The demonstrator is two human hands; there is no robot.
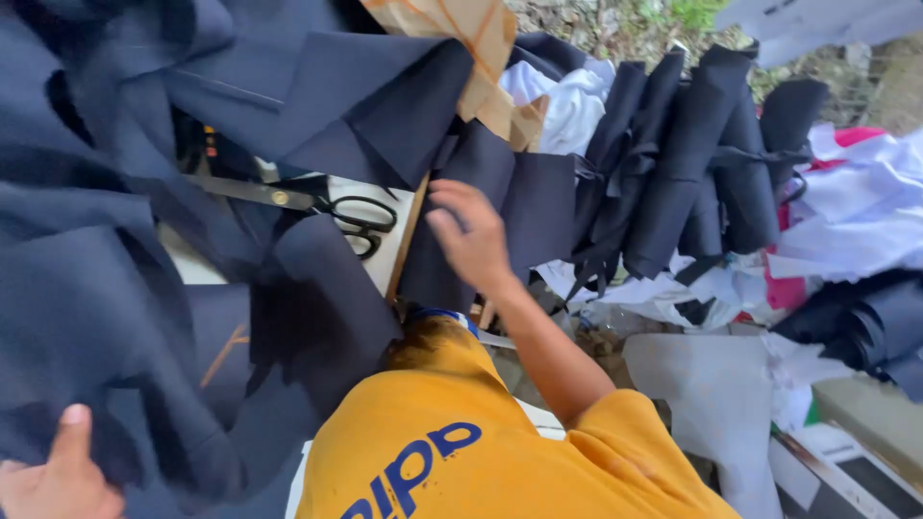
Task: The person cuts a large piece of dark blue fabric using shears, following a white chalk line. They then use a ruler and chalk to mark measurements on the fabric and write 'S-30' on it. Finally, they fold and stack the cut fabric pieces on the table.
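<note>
The fingers (pixel 444 204) of the right hand (pixel 469 238) are spread loosely and bent a little, their tips lying on a hanging piece of dark navy cloth (pixel 524 216) that droops over the table's edge; they press or brush it rather than pinch it, and nothing is closed inside the palm. The bare forearm runs back from that hand to the short sleeve of a yellow-orange shirt with blue lettering (pixel 461 442).

At the lower left corner the left hand (pixel 53 476) shows only in part: the thumb stands up against a large rumpled sheet of dark navy fabric (pixel 106 317), and the rest of the fingers are tucked under the cloth or cut off by the frame, so I cannot tell how tightly they are closed, though the hand seems to have hold of that sheet.

Just left of the right hand, a pair of long tailor's shears with black handles (pixel 327 204) lies on a pale tabletop (pixel 380 255), partly covered by navy pieces. Above the hand, a tan sheet of pattern paper with orange lines (pixel 471 48) sticks up. To the right, several rolled bundles of dark navy cloth tied with strips (pixel 673 163) lie side by side, and beyond them is a heap of white and pink fabric scraps (pixel 856 192).
</note>
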